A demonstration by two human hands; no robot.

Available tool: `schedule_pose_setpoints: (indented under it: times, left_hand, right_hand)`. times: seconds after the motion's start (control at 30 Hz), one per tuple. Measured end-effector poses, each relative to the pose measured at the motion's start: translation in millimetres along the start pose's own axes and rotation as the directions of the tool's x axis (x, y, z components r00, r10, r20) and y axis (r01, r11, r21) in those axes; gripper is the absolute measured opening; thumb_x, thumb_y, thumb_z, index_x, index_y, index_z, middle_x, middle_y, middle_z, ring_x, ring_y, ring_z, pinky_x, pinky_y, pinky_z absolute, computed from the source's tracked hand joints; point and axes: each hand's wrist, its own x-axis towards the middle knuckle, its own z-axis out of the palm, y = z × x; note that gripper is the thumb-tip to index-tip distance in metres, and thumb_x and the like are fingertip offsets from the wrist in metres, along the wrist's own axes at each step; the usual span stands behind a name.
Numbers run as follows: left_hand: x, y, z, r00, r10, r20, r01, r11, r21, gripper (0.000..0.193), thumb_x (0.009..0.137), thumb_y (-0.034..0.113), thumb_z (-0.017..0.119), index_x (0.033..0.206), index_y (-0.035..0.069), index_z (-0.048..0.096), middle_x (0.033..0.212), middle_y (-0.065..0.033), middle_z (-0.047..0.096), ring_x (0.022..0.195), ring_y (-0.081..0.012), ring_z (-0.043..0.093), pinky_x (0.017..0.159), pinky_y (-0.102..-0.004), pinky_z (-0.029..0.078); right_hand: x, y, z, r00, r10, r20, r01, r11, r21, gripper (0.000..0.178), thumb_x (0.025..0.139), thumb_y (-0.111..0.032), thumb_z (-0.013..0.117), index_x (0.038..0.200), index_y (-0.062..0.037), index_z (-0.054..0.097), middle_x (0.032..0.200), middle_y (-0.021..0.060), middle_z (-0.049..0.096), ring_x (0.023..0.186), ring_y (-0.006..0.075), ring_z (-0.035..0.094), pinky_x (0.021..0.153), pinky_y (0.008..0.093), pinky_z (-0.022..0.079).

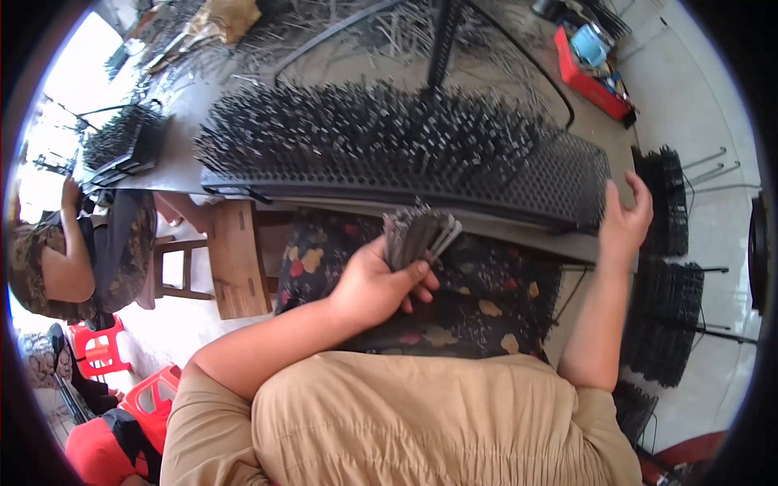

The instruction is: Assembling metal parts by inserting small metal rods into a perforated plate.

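My left hand [377, 279] is closed around a bundle of thin grey metal strips [417, 235], held upright above my lap in front of the table edge. Beyond it stands a long black perforated rack [571, 174]. Many dark thin metal pieces [365, 134] stick up densely from its holes; bare holes show along the near side and at the right end. My right hand [626, 215] is beside that right end, fingers apart and curved, with nothing visible in it. Whether it touches the rack's edge I cannot tell.
Loose metal strips [405, 32] litter the table's back. A red tray [579, 77] with a blue cup [590, 47] sits far right. Black racks [668, 320] stand at right. Another person [81, 243] works at left beside a smaller rack [126, 142], near a wooden stool [235, 259] and red stools [101, 347].
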Motion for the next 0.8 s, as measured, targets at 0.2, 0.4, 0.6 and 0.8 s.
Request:
schedule_pose_setpoints:
  times: [0.2,0.4,0.6,0.8]
  left_hand:
    - [4.7,7.4,6.8,0.976,-0.119,0.181,0.113,0.993,0.039,0.010,0.095,0.006,0.057,0.103,0.001,0.056,0.087,-0.0075,0.066,0.071,-0.0125,0.066,0.052,-0.0237,0.052]
    - [14.6,23.4,10.3,0.953,-0.119,0.277,0.120,0.993,0.014,0.008,0.095,0.003,0.055,0.102,-0.001,0.057,0.090,-0.0096,0.065,0.076,-0.0176,0.068,0.055,-0.0267,0.055]
    - [18.2,38.0,9.2,0.982,-0.025,0.186,0.054,0.987,-0.151,0.009,0.095,0.003,0.053,0.103,-0.002,0.056,0.088,-0.0109,0.064,0.076,-0.0205,0.068,0.057,-0.0297,0.056]
    - [24.5,52.0,6.5,0.999,0.026,-0.031,-0.032,0.975,-0.219,0.008,0.095,0.005,0.054,0.101,0.001,0.057,0.085,-0.0103,0.065,0.072,-0.0206,0.068,0.053,-0.0297,0.053]
  right_hand:
    - [-12.9,9.5,-13.9,0.760,0.248,0.600,-0.633,0.490,0.599,0.049,0.095,-0.013,0.053,0.140,0.0040,0.042,0.140,0.0131,0.048,0.129,0.0216,0.044,0.109,0.0326,0.031]
    - [-51.8,-44.2,14.8,0.783,-0.048,0.620,-0.532,0.466,0.707,0.066,0.087,0.001,0.054,0.147,0.0060,0.026,0.152,0.0160,0.030,0.142,0.0241,0.027,0.116,0.0347,0.019]
    - [-51.1,-74.8,26.4,0.758,-0.181,0.627,0.051,0.974,0.219,0.066,0.092,-0.013,0.058,0.149,-0.0020,0.027,0.157,0.0217,0.018,0.145,0.0384,0.017,0.116,0.0445,0.016]
    - [-36.2,-148.9,8.1,0.611,-0.096,0.786,-0.518,0.702,0.489,0.044,0.085,-0.004,0.068,0.126,0.0005,0.053,0.119,0.0152,0.062,0.106,0.0200,0.061,0.088,0.0323,0.050]
